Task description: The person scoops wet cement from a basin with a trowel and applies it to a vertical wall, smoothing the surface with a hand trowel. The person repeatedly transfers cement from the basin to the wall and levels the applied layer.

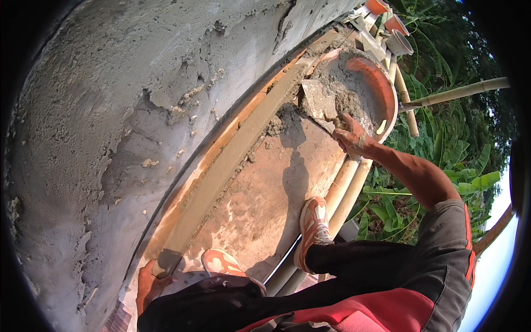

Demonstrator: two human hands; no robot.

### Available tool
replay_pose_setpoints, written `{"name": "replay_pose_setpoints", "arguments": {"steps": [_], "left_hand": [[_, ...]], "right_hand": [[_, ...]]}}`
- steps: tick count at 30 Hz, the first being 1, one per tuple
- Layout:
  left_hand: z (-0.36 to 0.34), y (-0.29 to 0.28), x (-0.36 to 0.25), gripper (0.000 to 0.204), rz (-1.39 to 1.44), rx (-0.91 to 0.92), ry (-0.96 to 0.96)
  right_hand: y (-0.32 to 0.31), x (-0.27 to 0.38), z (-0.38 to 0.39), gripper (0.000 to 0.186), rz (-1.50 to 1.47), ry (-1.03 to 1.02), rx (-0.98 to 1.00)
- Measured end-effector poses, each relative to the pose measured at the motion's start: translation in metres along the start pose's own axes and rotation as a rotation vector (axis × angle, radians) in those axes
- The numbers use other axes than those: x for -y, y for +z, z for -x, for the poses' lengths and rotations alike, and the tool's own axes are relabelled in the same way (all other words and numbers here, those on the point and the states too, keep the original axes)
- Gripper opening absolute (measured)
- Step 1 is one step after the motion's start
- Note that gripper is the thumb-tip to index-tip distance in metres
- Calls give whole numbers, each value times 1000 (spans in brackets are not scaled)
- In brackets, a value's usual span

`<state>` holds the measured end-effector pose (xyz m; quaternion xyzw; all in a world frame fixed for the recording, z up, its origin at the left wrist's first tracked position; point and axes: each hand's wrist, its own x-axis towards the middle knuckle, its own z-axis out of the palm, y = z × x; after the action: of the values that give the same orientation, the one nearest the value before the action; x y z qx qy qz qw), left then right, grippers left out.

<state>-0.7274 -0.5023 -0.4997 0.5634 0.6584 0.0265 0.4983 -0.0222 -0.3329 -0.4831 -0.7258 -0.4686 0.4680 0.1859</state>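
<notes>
My right hand (352,137) is closed round the handle end of a trowel, its flat, mortar-smeared blade (319,99) pointing away from me at the edge of a round orange basin (390,99). Wet grey mortar (347,83) fills much of that basin. Down at the lower left, my left hand (149,285) grips the near end of a long straight board (235,152). Mortar coats this board, which runs away from me alongside the wall. Some of the left fingers are hidden behind the board's end.
A rough, partly plastered wall (127,122) rises on the left. Underfoot is a mortar-stained platform (260,193), with bamboo poles (342,191) along its right edge. A bamboo rail (459,93) crosses the right side before green plants (442,144). Several small buckets (397,42) stand at the far end.
</notes>
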Motion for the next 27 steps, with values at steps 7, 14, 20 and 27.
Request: {"name": "replay_pose_setpoints", "arguments": {"steps": [7, 14, 20, 27], "left_hand": [[97, -42, -17, 42, -194, -132, -181], [230, -68, 86, 43, -523, -286, -241], [339, -84, 159, 56, -558, -296, -407], [372, -117, 183, 65, -557, -288, -99]], "right_hand": [[-42, 14, 34, 77, 520, 46, -66], [-36, 7, -30, 58, 575, -86, -399], [-34, 33, -119, 48, 912, -315, -352], [2, -34, -100, 46, 864, -757, -375]]}}
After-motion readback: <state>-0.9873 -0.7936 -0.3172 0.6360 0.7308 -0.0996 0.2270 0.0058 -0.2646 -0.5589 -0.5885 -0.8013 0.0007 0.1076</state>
